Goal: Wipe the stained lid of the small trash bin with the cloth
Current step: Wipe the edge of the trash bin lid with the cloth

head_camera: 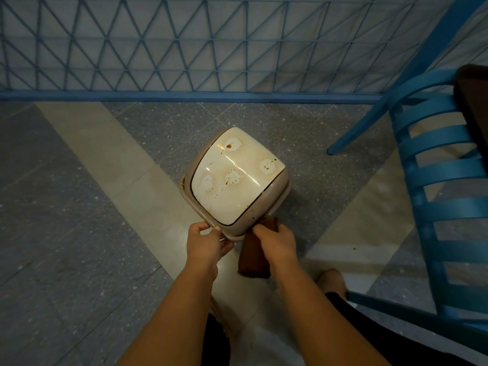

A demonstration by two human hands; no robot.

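Head view, looking down at a small beige plastic trash bin (274, 207) standing on the grey speckled tile floor (79, 207) at mid-frame. Its cream, glossy, gently domed lid (232, 191) carries four pale ring-shaped splatter marks with brown specks, plus a thin brown trickle toward the lower edge; none of them looks wiped yet.

The left hand (207, 240) pinches the bin's near rim, thumb on top and fingers curled beneath. The right hand (276, 240) grips a folded reddish-brown cloth (254, 262), which hangs below the fist at the bin's near right corner, touching or just beside its wall; the cloth is off the lid itself.

Risks, as a judgement: the bin looks light and hollow, and the smooth floor gives it little hold, so a firm stroke could slide or tip it unless the left hand braces the rim. If the lid is a swing type, pressure on it may push it inward instead of scrubbing. The stains look dried, so a light pass could smear them. The cloth seems soft, thick and napped, and a bunched fold would meet the curved lid poorly.

A blue slatted wooden chair (435, 167) fills the right of the frame, and blue lattice fencing (158, 48) crosses the top.
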